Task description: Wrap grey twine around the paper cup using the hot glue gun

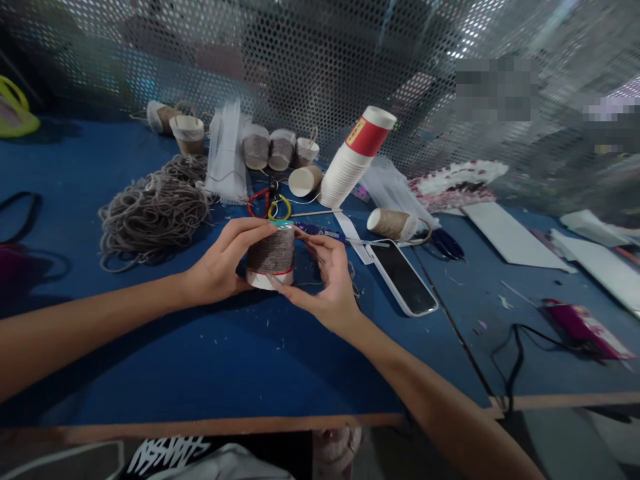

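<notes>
A paper cup (271, 257) wound with grey-brown cord sits between my hands on the blue table. Its white rim, with a red line, faces down, and a bit of teal shows at the top. My left hand (223, 260) grips it from the left, fingers over the top edge. From the right, my right hand (327, 273) holds it too, thumb against the lower front and fingers bent by the upper side. Behind the right fingers lies a blue-purple printed packet or tube (320, 232). A loose cord end trails by the right palm.
A heap of grey cord (155, 207) lies at left. Behind stand several wrapped cups (256, 148), a leaning stack of paper cups (350, 163) and scissors (279, 207). A phone (404, 277) lies right of my hand. Perforated metal (310, 60) bounds the table's back.
</notes>
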